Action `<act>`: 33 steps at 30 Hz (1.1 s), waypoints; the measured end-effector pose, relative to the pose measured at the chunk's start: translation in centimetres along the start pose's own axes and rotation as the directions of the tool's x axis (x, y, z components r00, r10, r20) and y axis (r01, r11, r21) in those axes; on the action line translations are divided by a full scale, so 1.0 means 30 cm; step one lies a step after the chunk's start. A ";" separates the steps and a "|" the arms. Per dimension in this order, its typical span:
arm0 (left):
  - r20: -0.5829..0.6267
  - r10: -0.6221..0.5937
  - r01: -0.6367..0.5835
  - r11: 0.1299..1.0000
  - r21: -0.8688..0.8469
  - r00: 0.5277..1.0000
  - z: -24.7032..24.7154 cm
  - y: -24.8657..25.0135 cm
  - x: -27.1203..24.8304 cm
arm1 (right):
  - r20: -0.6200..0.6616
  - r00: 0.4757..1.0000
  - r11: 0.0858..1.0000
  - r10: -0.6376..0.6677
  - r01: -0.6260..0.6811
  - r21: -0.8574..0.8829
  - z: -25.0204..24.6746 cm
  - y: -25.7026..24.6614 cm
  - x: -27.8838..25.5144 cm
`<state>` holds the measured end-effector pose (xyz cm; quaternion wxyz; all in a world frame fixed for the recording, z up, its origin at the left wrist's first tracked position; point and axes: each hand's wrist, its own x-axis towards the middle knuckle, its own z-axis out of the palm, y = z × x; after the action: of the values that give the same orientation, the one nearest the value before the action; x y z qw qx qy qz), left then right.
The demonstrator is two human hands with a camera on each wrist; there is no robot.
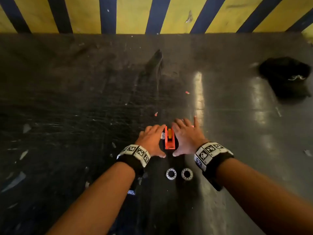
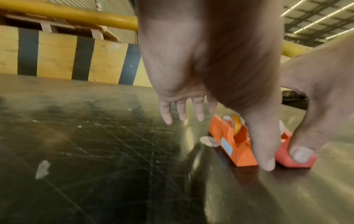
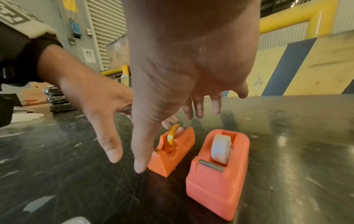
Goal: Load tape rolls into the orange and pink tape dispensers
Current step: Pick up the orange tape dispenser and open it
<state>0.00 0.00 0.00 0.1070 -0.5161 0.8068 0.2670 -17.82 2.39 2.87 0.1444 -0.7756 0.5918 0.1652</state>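
Observation:
An orange dispenser (image 1: 169, 140) stands on the black table between my two hands, with a thin yellow-orange roll (image 3: 172, 136) seated in it. Right beside it in the right wrist view stands the pink dispenser (image 3: 218, 174), holding a white roll (image 3: 221, 147); in the head view my right hand hides it. My left hand (image 1: 152, 139) hovers just left of the orange dispenser (image 2: 229, 144), fingers spread, holding nothing. Spread over both dispensers, my right hand (image 1: 186, 136) is also empty. Two shiny rings (image 1: 171, 174) (image 1: 186, 173) lie nearer to me, between my wrists.
A black cap (image 1: 286, 77) lies at the far right of the scratched table (image 1: 84, 99). A yellow and blue striped board (image 1: 135, 14) closes off the far edge. Small scraps (image 1: 187, 92) dot the surface beyond the hands.

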 end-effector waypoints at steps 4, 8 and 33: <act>-0.044 -0.006 0.005 1.000 -0.024 0.999 0.034 -0.001 0.026 | -0.035 0.999 1.000 0.018 -0.017 0.023 0.027 -0.011 0.025; -0.056 0.009 -0.013 0.997 -0.073 0.998 0.037 -0.008 0.030 | -0.094 0.995 0.996 -0.025 0.032 0.084 0.050 -0.003 0.037; -0.027 -0.154 0.151 0.984 -0.095 0.988 0.026 -0.163 -0.247 | -0.086 0.996 0.753 0.026 0.037 0.657 0.030 0.033 -0.199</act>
<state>7.55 4.58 1.09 0.0892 -0.5853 0.7534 0.2861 -20.32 7.71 4.58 0.3815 -0.6838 0.6157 -0.0886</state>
